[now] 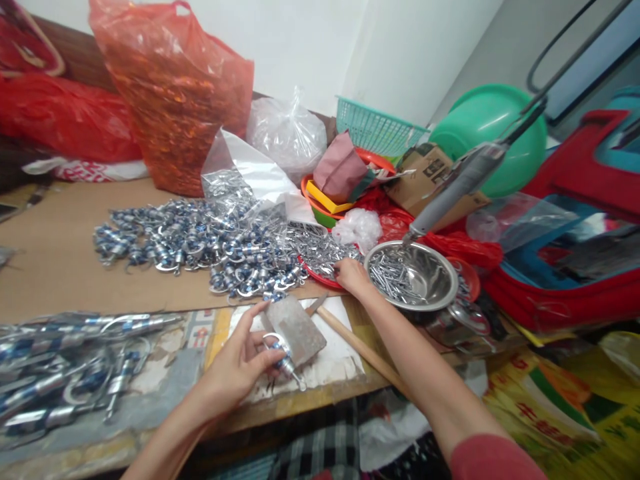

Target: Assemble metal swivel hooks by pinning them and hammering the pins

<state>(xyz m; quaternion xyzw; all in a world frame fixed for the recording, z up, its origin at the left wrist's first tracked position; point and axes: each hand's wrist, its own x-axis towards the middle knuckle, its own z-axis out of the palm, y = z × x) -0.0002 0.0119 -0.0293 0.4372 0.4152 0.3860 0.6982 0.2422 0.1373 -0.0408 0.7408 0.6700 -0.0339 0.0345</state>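
The left hand (240, 363) pinches a small silver snap hook with a blue collar (284, 357) in its fingers, long axis pointing toward the near tabletop edge. The right hand (353, 275), further away, reaches with curled fingers into a red tray of loose silver pins (320, 253).

The left hand (235, 367) held a shiny metal clip (283, 357) against a rough, dull grey metal block (300, 327). The hammer handle (360, 350) was smooth pale wood, and the steel bowl (430, 283) was bright and glossy. The red bag (175, 93) was thin crinkly plastic, and the tabletop (55, 253) was matt brown cardboard.
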